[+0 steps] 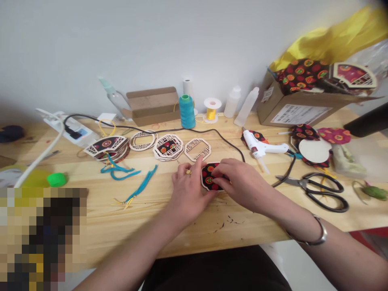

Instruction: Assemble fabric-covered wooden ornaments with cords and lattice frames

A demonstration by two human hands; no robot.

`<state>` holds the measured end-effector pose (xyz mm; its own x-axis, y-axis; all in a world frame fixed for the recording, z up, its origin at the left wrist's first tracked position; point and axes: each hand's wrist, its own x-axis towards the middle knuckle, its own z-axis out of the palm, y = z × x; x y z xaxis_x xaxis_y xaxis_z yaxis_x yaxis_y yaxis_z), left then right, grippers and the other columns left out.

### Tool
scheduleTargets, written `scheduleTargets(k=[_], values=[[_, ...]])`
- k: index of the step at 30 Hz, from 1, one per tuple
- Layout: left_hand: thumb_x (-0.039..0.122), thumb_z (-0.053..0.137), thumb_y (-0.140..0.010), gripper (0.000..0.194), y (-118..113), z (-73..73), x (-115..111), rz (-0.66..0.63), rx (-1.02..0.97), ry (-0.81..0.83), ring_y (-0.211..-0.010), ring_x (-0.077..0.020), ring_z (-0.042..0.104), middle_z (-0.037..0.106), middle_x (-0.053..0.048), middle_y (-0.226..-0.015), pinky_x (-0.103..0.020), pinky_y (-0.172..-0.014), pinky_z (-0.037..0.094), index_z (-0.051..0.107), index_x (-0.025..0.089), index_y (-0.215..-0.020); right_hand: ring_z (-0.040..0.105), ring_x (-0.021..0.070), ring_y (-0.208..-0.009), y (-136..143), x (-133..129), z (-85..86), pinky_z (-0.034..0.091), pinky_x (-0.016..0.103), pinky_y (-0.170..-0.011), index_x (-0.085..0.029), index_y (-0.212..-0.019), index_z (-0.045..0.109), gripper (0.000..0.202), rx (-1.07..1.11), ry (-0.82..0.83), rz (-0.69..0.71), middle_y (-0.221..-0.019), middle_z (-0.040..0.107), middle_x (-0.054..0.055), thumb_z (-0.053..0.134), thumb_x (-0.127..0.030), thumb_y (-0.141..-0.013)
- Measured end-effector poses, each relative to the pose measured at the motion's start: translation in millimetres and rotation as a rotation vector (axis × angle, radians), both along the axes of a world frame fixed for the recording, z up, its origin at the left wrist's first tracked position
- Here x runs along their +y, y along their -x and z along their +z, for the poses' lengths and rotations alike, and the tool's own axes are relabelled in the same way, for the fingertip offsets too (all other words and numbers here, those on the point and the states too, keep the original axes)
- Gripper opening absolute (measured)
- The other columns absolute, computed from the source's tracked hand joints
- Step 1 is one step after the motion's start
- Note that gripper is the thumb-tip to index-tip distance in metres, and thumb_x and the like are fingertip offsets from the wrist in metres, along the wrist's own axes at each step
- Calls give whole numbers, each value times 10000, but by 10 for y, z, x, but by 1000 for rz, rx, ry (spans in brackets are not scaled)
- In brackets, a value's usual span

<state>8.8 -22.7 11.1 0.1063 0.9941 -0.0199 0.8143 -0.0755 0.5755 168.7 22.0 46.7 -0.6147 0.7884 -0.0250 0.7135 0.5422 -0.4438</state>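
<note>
A small wooden plaque covered in black, red-patterned fabric [209, 178] lies on the table in front of me. Its pale wooden rim shows along the left and lower edges. My left hand [190, 182], with a ring on one finger, grips the plaque's left side. From the right, my right hand [233, 178] presses its closed fingertips onto the fabric and covers that end. Just behind them lies an openwork wooden frame [197, 150]. To its left is a stack of lattice frames [168, 147] with similar fabric showing through.
A white glue gun [266, 148] and black-handled scissors [321, 188] lie to the right. Blue tassels [142, 186] and a fan-shaped ornament [106, 148] are at left. Behind stand a teal thread cone [187, 112], a yellow spool [211, 113] and a cardboard box [291, 109]. A black cord [194, 130] crosses the table.
</note>
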Motion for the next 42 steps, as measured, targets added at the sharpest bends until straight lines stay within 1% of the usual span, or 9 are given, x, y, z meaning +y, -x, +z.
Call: scheduleTargets(k=[3, 9, 15, 21, 27, 32, 34, 37, 42], values=[[388, 651, -735, 816, 7, -2, 3, -6, -7, -4, -1121, -297, 348, 559, -27, -1321, -465, -944, 266, 225, 244, -1417, 582, 152, -698, 182, 9, 75, 359, 259, -590, -171, -699, 648, 178, -195, 81, -8, -731, 665, 28, 525, -132, -822], [317, 629, -708, 830, 6, 12, 18, -15, 16, 10, -1115, -306, 355, 559, -55, -1312, -458, -925, 281, 224, 204, -1424, 604, 169, -646, 369, 42, 118, 287, 257, -512, -168, -759, 680, 154, -396, 58, -7, -716, 686, 61, 529, -155, -784], [277, 607, -692, 863, 5, 21, 14, -22, 31, 26, -1146, -324, 346, 562, -74, -1287, -459, -912, 296, 191, 196, -1444, 633, 182, -696, 431, 44, 86, 384, 242, -571, -150, -860, 692, 194, -451, 47, -17, -718, 684, 95, 506, -185, -814], [256, 606, -660, 886, 0, 6, 7, -15, 64, 33, -1168, -335, 346, 636, -85, -1115, -460, -908, 302, 196, 183, -1443, 647, 205, -778, 488, 51, 140, 440, 254, -642, -115, -938, 665, 208, -494, 86, 53, -787, 693, 132, 530, -208, -811], [232, 576, -661, 871, 4, -8, 14, -19, 73, 31, -1174, -336, 346, 624, -115, -1134, -467, -917, 306, 202, 142, -1442, 655, 215, -752, 490, 89, 138, 418, 254, -569, -136, -927, 666, 246, -416, 100, 100, -803, 704, 121, 506, -153, -741], [259, 603, -685, 863, 7, 0, 12, -20, 61, 17, -1164, -332, 358, 610, -113, -1189, -466, -918, 307, 203, 145, -1442, 651, 216, -713, 448, 77, 69, 368, 256, -531, -144, -853, 676, 226, -362, 28, 85, -748, 704, 112, 494, -159, -721], [320, 627, -712, 860, 6, 8, 14, -13, 46, 19, -1152, -329, 362, 588, -101, -1255, -472, -921, 301, 201, 164, -1441, 643, 209, -693, 375, 101, 62, 349, 262, -528, -146, -801, 678, 215, -377, -22, 12, -736, 700, 113, 472, -168, -742], [398, 642, -741, 837, -3, 17, 14, -4, 20, 16, -1149, -320, 363, 546, -70, -1333, -473, -925, 293, 209, 215, -1434, 620, 193, -656, 131, 197, 126, 310, 261, -506, -148, -754, 672, 216, -439, -73, -199, -720, 689, 105, 459, -187, -757], [381, 685, -721, 858, -21, 11, 6, 19, 10, 1, -1162, -309, 356, 566, -59, -1311, -462, -939, 278, 219, 230, -1425, 563, 177, -599, -520, 383, 411, 320, 270, -520, -177, -695, 662, 180, -385, -126, -551, -649, 657, 72, 508, -257, -746]])
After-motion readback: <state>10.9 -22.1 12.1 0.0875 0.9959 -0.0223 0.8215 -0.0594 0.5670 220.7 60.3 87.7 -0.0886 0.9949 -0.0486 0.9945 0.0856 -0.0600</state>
